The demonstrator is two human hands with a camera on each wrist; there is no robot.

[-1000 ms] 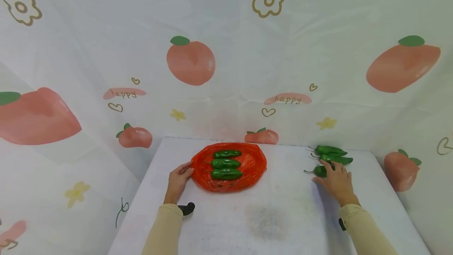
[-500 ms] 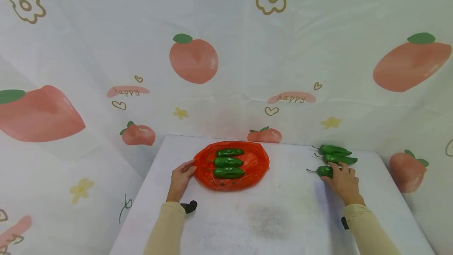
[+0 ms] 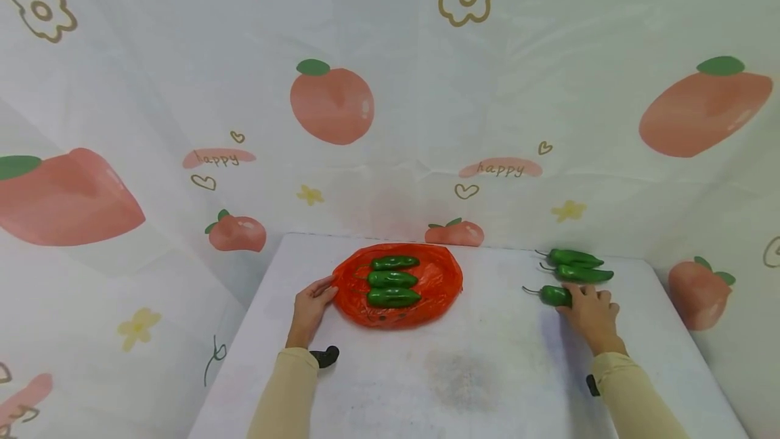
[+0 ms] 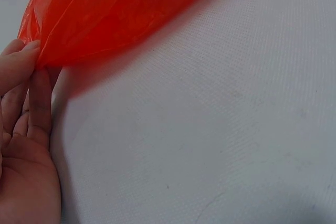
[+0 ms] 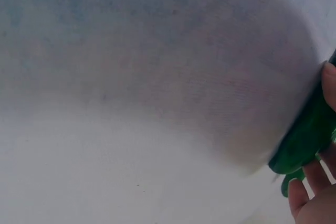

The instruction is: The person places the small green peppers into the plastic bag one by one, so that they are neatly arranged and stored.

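My left hand [image 3: 312, 302] pinches the left edge of a red plastic bag [image 3: 440, 290] spread on the table. In the left wrist view, thumb and fingers close on a gathered fold of the bag [image 4: 105, 30]. Three green chili peppers lie side by side on the bag, the middle pepper [image 3: 393, 280] among them, stems to the left. At the right, my right hand [image 3: 592, 314] grips a green chili pepper [image 3: 553, 296] by its tip end, its stem pointing left. The right wrist view shows thumb and fingers on either side of this pepper [image 5: 304, 137].
Two more green peppers lie just beyond the right hand, a nearer pepper [image 3: 575, 273] and a farther pepper [image 3: 573, 258]. The white table [image 3: 390, 385] meets a fruit-printed cloth wall [image 3: 390, 181] at the back. A grey smudge [image 3: 463, 381] marks the tabletop.
My right hand's fingers have come in around the nearest pepper, and the pepper has shifted slightly left. The left hand keeps its place on the bag. The head view has shifted a little.
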